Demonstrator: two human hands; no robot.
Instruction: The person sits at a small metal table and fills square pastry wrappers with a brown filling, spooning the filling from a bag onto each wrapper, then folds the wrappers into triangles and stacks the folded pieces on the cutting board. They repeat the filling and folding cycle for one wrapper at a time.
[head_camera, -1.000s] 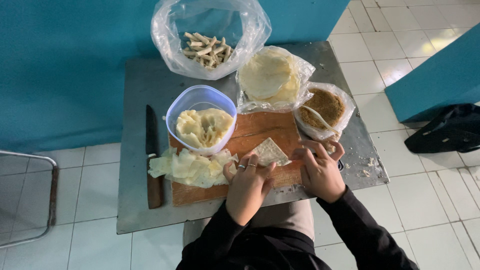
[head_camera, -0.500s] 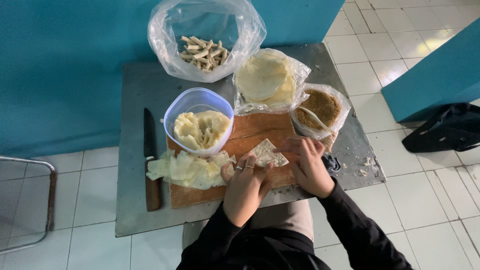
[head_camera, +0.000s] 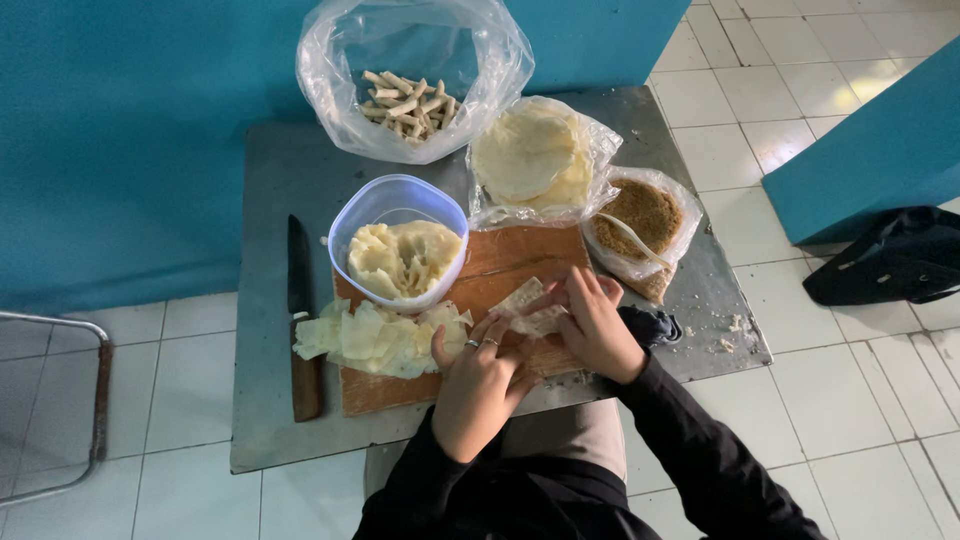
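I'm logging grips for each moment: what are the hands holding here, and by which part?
Both hands work one thin pale wrapper sheet on the wooden board. The right hand pinches its right edge; the left hand has fingertips at its near-left edge.

At the far edge of your table you see a big clear plastic bag (head_camera: 415, 75), open, with pale sticks inside. To its right lies a clear bag (head_camera: 535, 160) around a stack of round pale sheets, and next to it a smaller clear bag (head_camera: 645, 220) with brown crumbs.
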